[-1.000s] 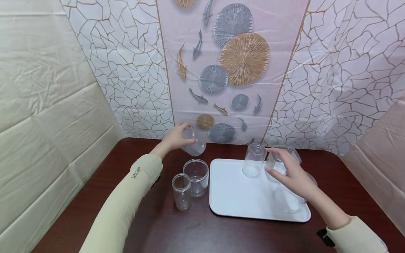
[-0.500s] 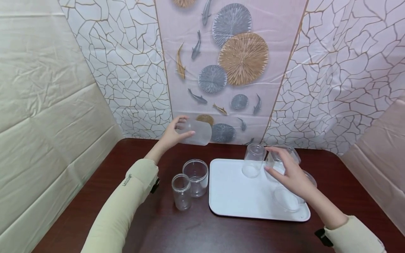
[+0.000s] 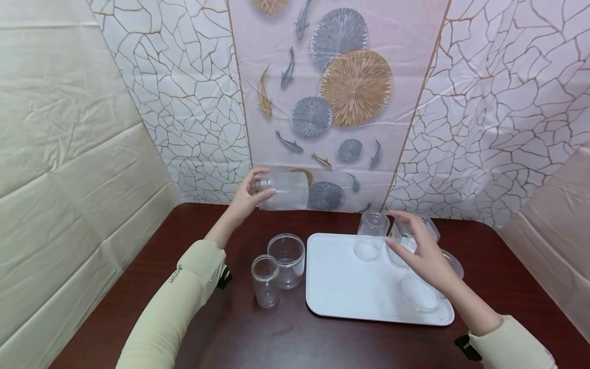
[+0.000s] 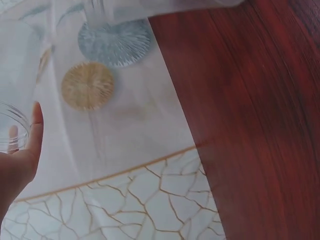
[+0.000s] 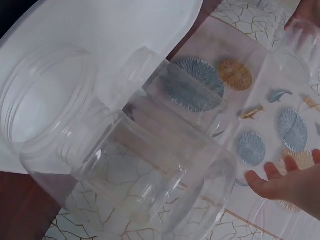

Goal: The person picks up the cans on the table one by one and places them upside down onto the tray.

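Note:
My left hand [image 3: 246,197] grips a clear jar [image 3: 288,190] around its mouth end and holds it sideways above the back of the table, its base facing right. In the left wrist view, the ridged rim sits by the fingers. My right hand [image 3: 426,251] hovers over the right part of the white tray [image 3: 336,287], fingers and thumb spread with nothing between them. Left of it, an upturned clear jar [image 3: 372,230] stands on the tray. More clear jars, one of them a wide jar [image 3: 420,294], stand around and partly behind that hand.
Left of the tray, two clear jars stand mouth up on the dark red table [image 3: 258,338]: a wide jar [image 3: 288,261] and a narrower jar [image 3: 266,282] in front of it. A patterned cloth [image 3: 193,128] hangs along the table's back edge.
My left hand has lifted the jar and turned it from a slant to nearly level, drifting slightly left. The right hand has hardly moved, and the standing jars are where they were.

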Demonstrator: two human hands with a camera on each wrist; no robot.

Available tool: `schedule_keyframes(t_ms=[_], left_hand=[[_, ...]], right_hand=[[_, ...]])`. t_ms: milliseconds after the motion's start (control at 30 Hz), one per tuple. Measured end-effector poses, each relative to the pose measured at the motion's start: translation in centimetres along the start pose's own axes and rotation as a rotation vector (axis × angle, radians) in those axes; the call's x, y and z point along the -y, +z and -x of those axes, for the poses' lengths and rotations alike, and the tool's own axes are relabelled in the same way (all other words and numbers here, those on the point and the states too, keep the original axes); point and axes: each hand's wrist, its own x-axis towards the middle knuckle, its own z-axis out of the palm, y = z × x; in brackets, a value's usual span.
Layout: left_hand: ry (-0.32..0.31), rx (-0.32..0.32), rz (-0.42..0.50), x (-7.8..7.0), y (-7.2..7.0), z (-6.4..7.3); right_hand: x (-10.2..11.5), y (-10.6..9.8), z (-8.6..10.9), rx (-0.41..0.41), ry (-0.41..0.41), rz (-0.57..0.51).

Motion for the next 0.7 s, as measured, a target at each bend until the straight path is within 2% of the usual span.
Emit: schedule_keyframes(t_ms=[233, 467, 700], left_hand=[[0.025, 0.043, 0.068, -1.3, 1.0, 0.3], [0.036, 0.074, 0.113, -2.3, 1.8, 0.9], [0.070, 0.120, 0.092, -3.0, 2.8, 2.0]], right_hand=[[0.2, 0.3, -0.4, -0.073, -0.026, -0.026], [0.7, 0.5, -0.6, -0.047, 0.006, -0.067], [1.2, 0.7, -0.8, -0.035, 0.022, -0.187]])
